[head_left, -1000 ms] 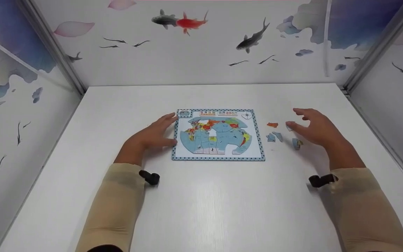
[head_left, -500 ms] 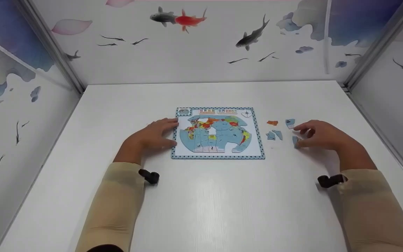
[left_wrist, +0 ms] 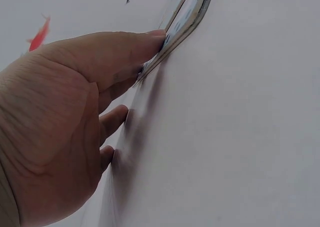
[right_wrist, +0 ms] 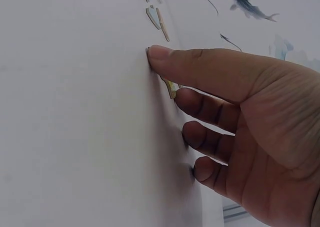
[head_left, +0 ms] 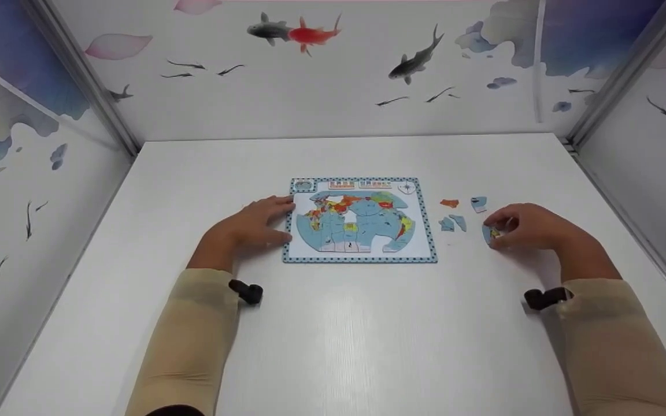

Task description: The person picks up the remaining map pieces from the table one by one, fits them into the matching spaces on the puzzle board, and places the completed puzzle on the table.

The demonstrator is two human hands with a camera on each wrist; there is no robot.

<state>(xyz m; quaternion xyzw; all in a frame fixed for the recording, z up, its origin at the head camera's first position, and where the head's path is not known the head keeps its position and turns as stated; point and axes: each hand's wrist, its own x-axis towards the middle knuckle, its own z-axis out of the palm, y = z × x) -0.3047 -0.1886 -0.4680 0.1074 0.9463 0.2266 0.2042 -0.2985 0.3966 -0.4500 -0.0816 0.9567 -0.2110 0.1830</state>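
Note:
A world-map jigsaw puzzle board [head_left: 361,259] with a dotted blue border lies flat on the white table, with white gaps in its map. At its left edge rests my left hand [head_left: 255,222], thumb and fingers extended and spread; in the left wrist view the thumb [left_wrist: 150,42] touches the board's edge. Right of the board, my right hand [head_left: 532,226] pinches a blue and yellow puzzle piece [head_left: 488,232] between thumb and fingertips, low over the table. In the right wrist view the thumb hides much of that piece [right_wrist: 170,87].
Between board and right hand lie an orange piece [head_left: 450,203], a blue and white piece [head_left: 478,203] and two blue pieces [head_left: 447,224] close together. White panels printed with fish [head_left: 411,63] enclose the table at the back and sides.
My right hand has moved from the blue and white piece toward me, to the blue and yellow puzzle piece, and its fingers have closed in on it. The left hand stays at the board.

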